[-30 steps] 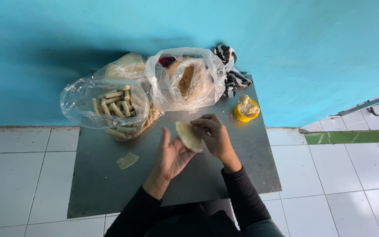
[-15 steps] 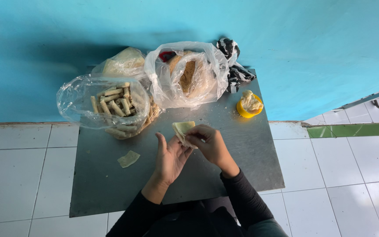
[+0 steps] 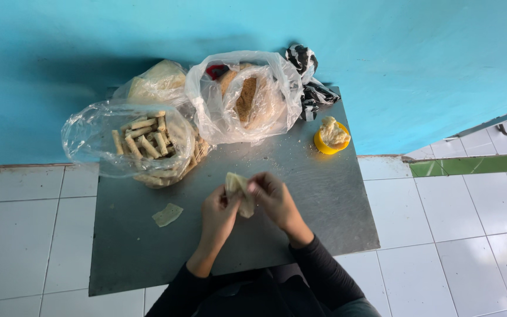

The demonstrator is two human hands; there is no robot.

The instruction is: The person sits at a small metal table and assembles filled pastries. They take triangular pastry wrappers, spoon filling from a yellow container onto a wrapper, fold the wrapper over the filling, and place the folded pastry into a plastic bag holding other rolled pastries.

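- Seen from the head camera, looking straight down, a grey table [image 3: 324, 217] stands against a turquoise wall [image 3: 382, 53], with white floor tiles [image 3: 470, 235] around it.
- Near the middle of the table, the left hand [image 3: 218, 214] and the right hand [image 3: 274, 199] meet over a pale, thin wrapper [image 3: 239, 191], which is folded and held just above the tabletop.
- The left hand's grip is pressed together on the wrapper's left edge, fingers curled around it.
- The right hand's grip pinches the wrapper's right edge between thumb and fingertips.
- Both forearms wear dark sleeves [image 3: 324, 279] that come in from the near edge.
- A small loose wrapper scrap [image 3: 167, 215] lies flat on the table, left of the hands and apart from them.
- On the far left, a clear plastic bag [image 3: 89, 135] lies open, holding a heap of rolled pastry sticks [image 3: 142, 141].
- Behind it sits a second bag of pale sheets [image 3: 154, 85], touching the wall.
- At the far middle stands an open clear bag of brown crumbs [image 3: 244, 97].
- A black-and-white plastic bag [image 3: 309, 76] is bunched at the far right corner.
- Just near it, a small yellow cup [image 3: 322, 145] holds a pale lump of filling [image 3: 333, 132], well apart from the hands.
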